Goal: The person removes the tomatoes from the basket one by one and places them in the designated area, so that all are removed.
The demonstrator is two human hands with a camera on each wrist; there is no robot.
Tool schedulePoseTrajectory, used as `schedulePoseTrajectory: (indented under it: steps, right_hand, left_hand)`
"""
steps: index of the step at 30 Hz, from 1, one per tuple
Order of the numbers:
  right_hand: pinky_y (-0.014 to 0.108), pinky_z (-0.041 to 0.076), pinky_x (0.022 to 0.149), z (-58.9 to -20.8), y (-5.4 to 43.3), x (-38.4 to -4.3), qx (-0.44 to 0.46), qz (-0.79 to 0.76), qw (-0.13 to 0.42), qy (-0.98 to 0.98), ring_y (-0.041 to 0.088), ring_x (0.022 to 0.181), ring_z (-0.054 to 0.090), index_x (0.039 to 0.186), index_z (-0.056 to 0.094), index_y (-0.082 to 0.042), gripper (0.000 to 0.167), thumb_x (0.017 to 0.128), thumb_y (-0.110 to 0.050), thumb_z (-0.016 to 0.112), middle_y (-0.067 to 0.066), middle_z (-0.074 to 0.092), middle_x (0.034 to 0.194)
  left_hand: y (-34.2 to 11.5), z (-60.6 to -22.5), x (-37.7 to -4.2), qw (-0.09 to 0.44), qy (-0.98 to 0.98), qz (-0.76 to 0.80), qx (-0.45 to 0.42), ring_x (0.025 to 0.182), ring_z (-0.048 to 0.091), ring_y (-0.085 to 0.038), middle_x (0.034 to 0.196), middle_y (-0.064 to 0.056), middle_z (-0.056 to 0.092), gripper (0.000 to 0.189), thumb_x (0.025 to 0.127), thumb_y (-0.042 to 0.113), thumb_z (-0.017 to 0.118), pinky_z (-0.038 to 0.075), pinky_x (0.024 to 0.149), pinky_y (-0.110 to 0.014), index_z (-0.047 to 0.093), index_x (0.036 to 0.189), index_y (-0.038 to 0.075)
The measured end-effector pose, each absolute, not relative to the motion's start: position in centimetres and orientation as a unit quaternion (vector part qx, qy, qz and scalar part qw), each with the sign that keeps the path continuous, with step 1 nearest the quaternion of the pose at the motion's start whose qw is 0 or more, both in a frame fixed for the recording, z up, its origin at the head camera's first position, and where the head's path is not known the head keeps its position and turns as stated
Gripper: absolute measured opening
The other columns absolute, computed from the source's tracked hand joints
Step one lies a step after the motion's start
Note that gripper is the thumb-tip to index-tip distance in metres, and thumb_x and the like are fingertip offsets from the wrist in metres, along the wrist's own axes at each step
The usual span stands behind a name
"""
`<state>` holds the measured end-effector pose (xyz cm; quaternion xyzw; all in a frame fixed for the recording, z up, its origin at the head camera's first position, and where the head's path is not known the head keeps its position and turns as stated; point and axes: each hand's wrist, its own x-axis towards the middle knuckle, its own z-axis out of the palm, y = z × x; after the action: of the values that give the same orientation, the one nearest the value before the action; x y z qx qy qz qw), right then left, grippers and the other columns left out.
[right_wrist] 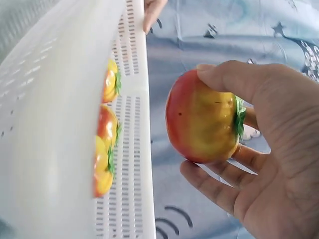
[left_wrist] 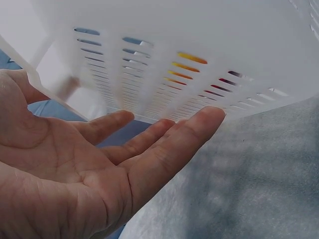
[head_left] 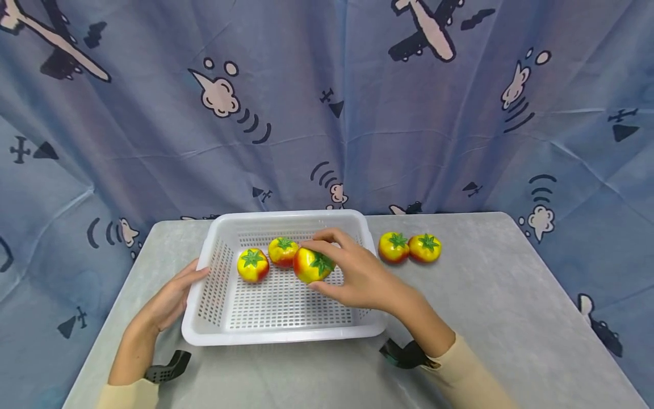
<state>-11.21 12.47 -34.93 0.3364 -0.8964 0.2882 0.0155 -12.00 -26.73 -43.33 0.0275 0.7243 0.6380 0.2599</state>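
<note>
My right hand [head_left: 352, 272] holds a red-and-yellow tomato [head_left: 309, 266] with a green leafy top, between thumb and fingers, above the white basket [head_left: 286, 336]. In the right wrist view, the held tomato [right_wrist: 202, 119] is apart from the basket rim. Lower in the basket sit a tomato [head_left: 252, 266] at left and another tomato [head_left: 282, 251] beside it; the right wrist view shows a third tomato [right_wrist: 103, 167]. My left hand [head_left: 171, 295] rests at the basket's left side. In the left wrist view, its extended fingers [left_wrist: 169, 154] lie along the slotted wall.
Two more tomatoes, one [head_left: 393, 247] and a second [head_left: 424, 248], stand side by side on the grey table [head_left: 501, 307], right of the basket. Behind the table hangs a blue curtain [head_left: 306, 102] printed with planes. Each wrist wears a black strap.
</note>
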Motion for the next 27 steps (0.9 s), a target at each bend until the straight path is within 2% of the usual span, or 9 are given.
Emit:
schedulePoseTrajectory:
  steps: [6, 13, 22, 24, 27]
  right_hand:
    - [0.054, 0.052, 0.111, -35.4, 14.8, -10.5, 0.269, 0.333, 0.03, -0.903, 0.029, 0.14, 0.053, 0.153, 0.056, -0.031, 0.069, 0.09, -0.026, 0.086, 0.005, 0.047, 0.155]
    - [0.058, 0.049, 0.113, -36.3, 17.1, -10.4, 0.23, 0.362, 0.047, -0.902, 0.031, 0.14, 0.052, 0.152, 0.057, -0.021, 0.07, 0.089, -0.023, 0.087, 0.006, 0.047, 0.154]
    - [0.06, 0.056, 0.101, -38.5, 19.4, -10.4, 0.168, 0.385, 0.069, -0.905, 0.032, 0.131, 0.053, 0.153, 0.055, -0.018, 0.073, 0.087, -0.021, 0.088, 0.011, 0.046, 0.15]
    - [0.057, 0.058, 0.098, -38.5, 20.0, -10.5, 0.164, 0.385, 0.078, -0.905, 0.031, 0.129, 0.054, 0.153, 0.055, -0.019, 0.074, 0.087, -0.02, 0.088, 0.011, 0.047, 0.149]
    - [0.047, 0.059, 0.095, -38.4, 20.9, -10.6, 0.161, 0.376, 0.095, -0.908, 0.029, 0.128, 0.053, 0.153, 0.055, -0.02, 0.073, 0.087, -0.02, 0.088, 0.011, 0.046, 0.149]
  left_hand:
    - [-26.7, -43.5, -12.0, 0.26, 0.725, 0.637, 0.032, 0.138, 0.053, -0.032, 0.168, -0.031, 0.025, 0.074, 0.115, 0.043, 0.034, 0.053, 0.1, -0.043, -0.009, 0.171, 0.021]
    - [-26.7, -43.3, -12.0, 0.261, 0.723, 0.639, 0.032, 0.136, 0.055, -0.03, 0.168, -0.031, 0.025, 0.074, 0.115, 0.043, 0.034, 0.054, 0.099, -0.044, -0.009, 0.171, 0.022]
    - [-26.5, -43.3, -12.2, 0.265, 0.719, 0.642, 0.04, 0.129, 0.058, -0.021, 0.167, -0.031, 0.026, 0.073, 0.115, 0.042, 0.033, 0.054, 0.098, -0.043, -0.008, 0.171, 0.02]
    - [-26.5, -43.3, -12.1, 0.263, 0.719, 0.642, 0.038, 0.128, 0.058, -0.021, 0.167, -0.031, 0.026, 0.073, 0.115, 0.042, 0.033, 0.054, 0.098, -0.043, -0.008, 0.171, 0.02]
    - [-26.6, -43.3, -11.9, 0.259, 0.723, 0.64, 0.032, 0.131, 0.057, -0.025, 0.167, -0.031, 0.025, 0.073, 0.115, 0.042, 0.033, 0.054, 0.098, -0.044, -0.009, 0.171, 0.021]
